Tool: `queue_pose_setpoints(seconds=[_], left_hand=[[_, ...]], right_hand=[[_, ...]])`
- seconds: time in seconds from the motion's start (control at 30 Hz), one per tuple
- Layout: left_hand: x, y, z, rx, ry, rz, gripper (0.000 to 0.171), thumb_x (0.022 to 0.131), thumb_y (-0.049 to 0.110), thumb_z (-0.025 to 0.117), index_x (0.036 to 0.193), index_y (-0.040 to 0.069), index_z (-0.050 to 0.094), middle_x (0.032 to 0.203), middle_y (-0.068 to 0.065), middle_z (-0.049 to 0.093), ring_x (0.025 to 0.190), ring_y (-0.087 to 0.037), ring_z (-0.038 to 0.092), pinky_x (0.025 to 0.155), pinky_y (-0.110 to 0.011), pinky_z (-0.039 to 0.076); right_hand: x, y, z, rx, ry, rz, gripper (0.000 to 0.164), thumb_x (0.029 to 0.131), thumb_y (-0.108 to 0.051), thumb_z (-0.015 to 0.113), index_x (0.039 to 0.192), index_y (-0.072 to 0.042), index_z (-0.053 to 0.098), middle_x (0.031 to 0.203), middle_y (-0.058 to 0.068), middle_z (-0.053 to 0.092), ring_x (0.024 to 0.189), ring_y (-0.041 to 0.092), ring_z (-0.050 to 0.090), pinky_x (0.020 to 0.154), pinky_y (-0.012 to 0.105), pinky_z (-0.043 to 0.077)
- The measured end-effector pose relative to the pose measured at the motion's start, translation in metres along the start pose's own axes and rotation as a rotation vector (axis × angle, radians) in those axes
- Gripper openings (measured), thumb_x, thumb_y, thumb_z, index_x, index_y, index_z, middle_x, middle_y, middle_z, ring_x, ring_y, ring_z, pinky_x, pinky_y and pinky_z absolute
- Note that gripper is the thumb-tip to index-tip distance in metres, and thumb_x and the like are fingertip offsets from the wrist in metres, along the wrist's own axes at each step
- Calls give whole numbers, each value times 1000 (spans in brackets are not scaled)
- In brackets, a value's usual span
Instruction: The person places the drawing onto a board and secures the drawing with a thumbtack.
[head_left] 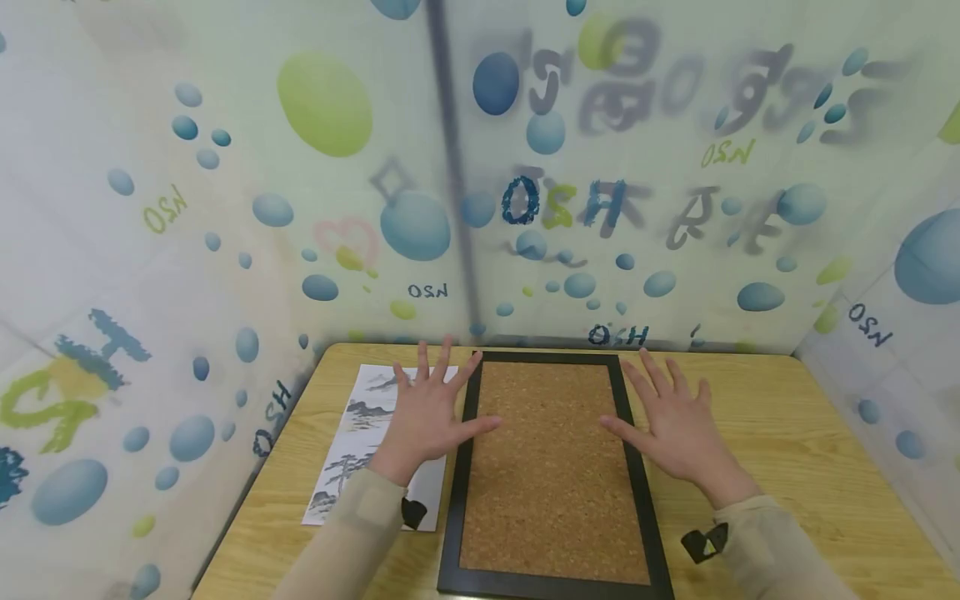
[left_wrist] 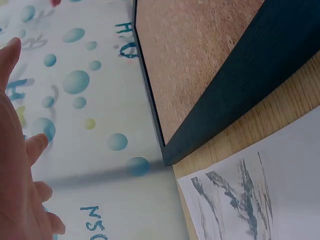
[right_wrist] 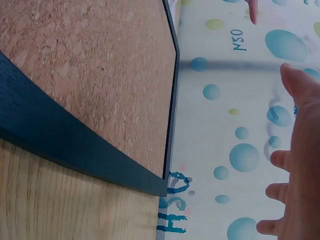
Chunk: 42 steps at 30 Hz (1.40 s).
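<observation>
My left hand is held with fingers spread over the left side of a cork board in a black frame, its thumb overlapping the cork in the head view. Spread in the same way, my right hand is at the board's right side, thumb pointing inward. Both hands hold nothing; the wrist views show them raised above the board. A white sheet printed with grey ink landscapes and trees lies left of the frame, partly hidden by the left hand and sleeve.
The wooden table carries the board and sheet. Behind it and along both sides hang pale curtains with blue and green dots and lettering. Each wrist wears a small black device on a strap.
</observation>
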<state>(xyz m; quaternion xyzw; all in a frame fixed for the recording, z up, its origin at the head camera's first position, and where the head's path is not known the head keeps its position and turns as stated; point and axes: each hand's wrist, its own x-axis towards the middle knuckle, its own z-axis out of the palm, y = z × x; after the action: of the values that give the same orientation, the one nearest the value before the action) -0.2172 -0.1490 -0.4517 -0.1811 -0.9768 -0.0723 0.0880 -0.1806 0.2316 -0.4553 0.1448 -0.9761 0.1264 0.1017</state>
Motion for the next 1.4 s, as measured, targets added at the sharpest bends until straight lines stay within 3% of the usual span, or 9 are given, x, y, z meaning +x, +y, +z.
queue_pose_setpoints(seconds=[0.37, 0.63, 0.87, 1.03, 1.4], left_hand=[[-3, -15, -4, -54, 12, -50, 105, 82, 96, 47, 168, 41, 23, 177, -7, -4, 157, -47, -10, 111, -85, 1], [-9, -32, -8, -162, 24, -91, 99, 87, 88, 54, 168, 39, 26, 177, -9, -3, 155, -55, 4, 109, -87, 7], [-19, -51, -13, -238, 18, -159, 97, 90, 82, 58, 169, 35, 28, 177, -11, -2, 156, -54, 4, 110, -86, 4], [-25, -66, -12, -273, -4, -210, 98, 90, 82, 58, 169, 34, 26, 176, -13, -2, 156, -54, 1, 110, -86, 4], [-46, -92, -5, -444, -32, -340, 95, 96, 77, 56, 170, 30, 22, 176, -16, -4, 155, -55, 0, 112, -83, 7]], right_hand=[[-6, 13, -8, 83, -8, 26, 93, 100, -68, 58, 168, -13, 27, 174, 20, 17, 152, 57, 18, 103, 90, 11], [-12, 33, -10, 234, 26, 38, 84, 105, -53, 61, 168, -10, 26, 171, 26, 20, 148, 60, 25, 100, 87, 21], [-18, 49, -11, 382, 18, 75, 78, 110, -45, 56, 169, -7, 21, 171, 27, 19, 149, 60, 24, 105, 83, 23], [-24, 58, -10, 456, 15, 103, 76, 111, -43, 54, 167, -2, 23, 167, 31, 26, 149, 59, 25, 111, 77, 24], [-42, 73, 0, 548, -2, 176, 66, 114, -38, 49, 165, 0, 30, 159, 33, 40, 139, 57, 41, 100, 76, 38]])
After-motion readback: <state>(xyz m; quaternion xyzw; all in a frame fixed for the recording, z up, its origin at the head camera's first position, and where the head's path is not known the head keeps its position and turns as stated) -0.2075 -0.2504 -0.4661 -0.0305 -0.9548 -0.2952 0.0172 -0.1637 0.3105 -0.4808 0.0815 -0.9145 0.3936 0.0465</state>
